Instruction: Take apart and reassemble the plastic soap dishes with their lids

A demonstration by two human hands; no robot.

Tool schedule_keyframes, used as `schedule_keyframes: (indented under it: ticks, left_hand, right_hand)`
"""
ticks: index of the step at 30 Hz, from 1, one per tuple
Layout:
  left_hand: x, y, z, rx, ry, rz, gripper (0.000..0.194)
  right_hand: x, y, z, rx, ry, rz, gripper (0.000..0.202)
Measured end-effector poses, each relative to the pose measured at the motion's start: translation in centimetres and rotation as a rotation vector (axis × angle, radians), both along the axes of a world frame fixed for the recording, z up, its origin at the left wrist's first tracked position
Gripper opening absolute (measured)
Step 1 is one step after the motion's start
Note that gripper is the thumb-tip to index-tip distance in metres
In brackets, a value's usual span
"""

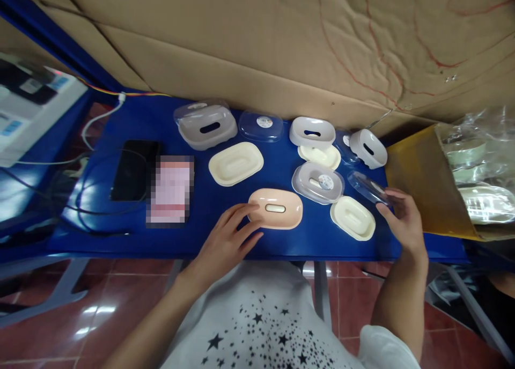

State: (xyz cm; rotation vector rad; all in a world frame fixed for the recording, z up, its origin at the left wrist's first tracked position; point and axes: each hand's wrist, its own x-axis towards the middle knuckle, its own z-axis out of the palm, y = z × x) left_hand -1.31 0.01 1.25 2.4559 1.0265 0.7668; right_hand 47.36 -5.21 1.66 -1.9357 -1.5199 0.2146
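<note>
Right hand [397, 213]: thumb and fingers pinch clear lid [366, 187]. Left hand [229, 237]: fingers spread, touching peach slotted dish [277, 219], not yet lidded. Between grips, grey slotted dish [317, 183] appears already lidded; cream tray [352, 220] remains uncovered.

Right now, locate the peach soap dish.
The peach soap dish lies just below centre in the head view, on the blue table, with the left hand at its left end.

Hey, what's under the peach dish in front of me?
A cream surface shows through the middle of the peach dish; its full shape and anything else underneath are covered.
</note>
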Motion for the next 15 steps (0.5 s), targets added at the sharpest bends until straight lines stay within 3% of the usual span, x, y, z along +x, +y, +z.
schedule_keyframes:
  ticks: [3, 6, 11, 15]
  left_hand:
    - [0.0, 0.0, -0.2, 0.001, -0.011, -0.014, 0.026]
    - [0.1, 0.1, -0.6, -0.021, -0.04, 0.0, 0.043]
    - [0.0, 0.7, -1.8, -0.122, -0.174, -0.002, 0.076]
    - [-0.3, 1.1, -2.5, -0.127, -0.187, -0.033, 0.071]
  right_hand:
    - [-3.7, -1.3, 1.1, 0.119, 0.138, 0.103, 0.049]
    - [-9.5, -1.7, 2.0, 0.26, 0.128, 0.26, 0.055]
    - [-18.0, -0.4, 1.3, 0.164, -0.096, 0.609, 0.062]
    - [-20.1, 0.6, -0.1, 0.117, -0.121, 0.668, 0.062]
